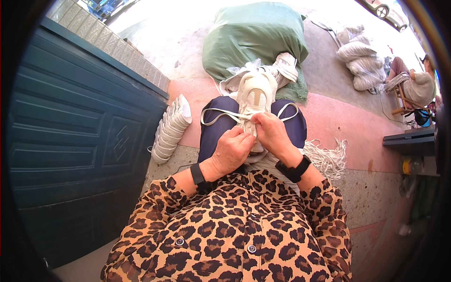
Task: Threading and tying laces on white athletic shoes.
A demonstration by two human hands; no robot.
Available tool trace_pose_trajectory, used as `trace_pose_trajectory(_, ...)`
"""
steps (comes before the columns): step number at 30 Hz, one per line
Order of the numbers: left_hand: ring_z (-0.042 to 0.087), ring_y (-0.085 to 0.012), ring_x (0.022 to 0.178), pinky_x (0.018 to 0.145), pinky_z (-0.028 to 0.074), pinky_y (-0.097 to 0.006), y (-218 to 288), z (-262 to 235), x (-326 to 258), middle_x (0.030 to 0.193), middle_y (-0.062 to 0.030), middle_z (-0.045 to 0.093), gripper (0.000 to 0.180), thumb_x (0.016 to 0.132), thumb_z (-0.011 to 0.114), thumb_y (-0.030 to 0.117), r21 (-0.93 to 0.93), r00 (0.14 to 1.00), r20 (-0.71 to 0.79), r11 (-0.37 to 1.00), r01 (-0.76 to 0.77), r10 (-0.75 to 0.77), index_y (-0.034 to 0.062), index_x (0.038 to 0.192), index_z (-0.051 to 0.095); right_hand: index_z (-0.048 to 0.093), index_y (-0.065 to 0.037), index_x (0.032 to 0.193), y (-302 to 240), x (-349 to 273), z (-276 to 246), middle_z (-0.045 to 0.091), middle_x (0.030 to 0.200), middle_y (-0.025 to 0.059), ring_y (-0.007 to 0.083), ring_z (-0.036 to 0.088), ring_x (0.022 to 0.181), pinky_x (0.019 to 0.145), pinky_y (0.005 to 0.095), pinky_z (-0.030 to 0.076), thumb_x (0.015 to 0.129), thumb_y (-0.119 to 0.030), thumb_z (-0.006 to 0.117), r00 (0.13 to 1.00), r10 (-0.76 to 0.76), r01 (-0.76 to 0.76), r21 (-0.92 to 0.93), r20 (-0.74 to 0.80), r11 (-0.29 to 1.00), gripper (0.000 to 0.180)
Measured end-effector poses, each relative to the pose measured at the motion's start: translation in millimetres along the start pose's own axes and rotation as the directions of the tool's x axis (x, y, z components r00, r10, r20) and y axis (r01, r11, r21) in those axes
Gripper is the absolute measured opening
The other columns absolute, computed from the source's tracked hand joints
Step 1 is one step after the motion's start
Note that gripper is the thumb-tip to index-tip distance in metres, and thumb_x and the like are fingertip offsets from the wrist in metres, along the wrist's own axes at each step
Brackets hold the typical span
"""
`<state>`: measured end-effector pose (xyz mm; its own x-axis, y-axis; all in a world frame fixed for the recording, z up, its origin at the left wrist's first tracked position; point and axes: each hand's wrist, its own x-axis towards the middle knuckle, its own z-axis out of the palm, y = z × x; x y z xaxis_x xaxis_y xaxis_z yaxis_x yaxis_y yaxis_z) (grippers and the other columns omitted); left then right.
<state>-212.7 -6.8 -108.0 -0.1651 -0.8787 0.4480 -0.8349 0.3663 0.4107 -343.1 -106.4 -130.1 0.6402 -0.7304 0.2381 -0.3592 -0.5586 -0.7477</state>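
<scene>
A cream-white sneaker (256, 91) lies between my knees with its toe pointing away from me. A pale flat shoelace (213, 111) runs through its upper eyelets, with loose loops hanging out to both sides. My left hand (231, 151) is closed in a pinch at the lacing, near the shoe's opening. Just above and to the right, my right hand (272, 134) pinches the lace over the tongue. The fingers hide the exact spot where the lace is held. More pale shoe uppers (284, 68) lie beyond the toe, against a big green sack.
The bulging green sack (253, 37) stands ahead. At left, a row of nested white uppers (172, 129) leans near a dark blue-green door (84, 136). A bundle of loose laces (326, 157) lies right of my knees. Stuffed sacks (359, 61) and a seated person (416, 84) are farther right.
</scene>
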Motion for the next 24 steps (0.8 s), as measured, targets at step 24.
trace_pose_trajectory(24, 0.05, -0.0275, 0.085, 0.071, 0.044, -0.033, -31, -9, 26, 0.084, -0.0145, 0.055, 0.043, 0.074, 0.056, 0.005, 0.335, 0.941, 0.337, 0.937, -0.094, -0.026, -0.0047, 0.114, 0.044, 0.061, -0.009, 0.1, 10, 3, -38, 0.063, 0.093, 0.0061, 0.0201, 0.053, 0.098, 0.085, 0.044, 0.033, 0.073, -0.004, 0.055, 0.948, 0.008, 0.161, -0.501, 0.317, 0.85, 0.028)
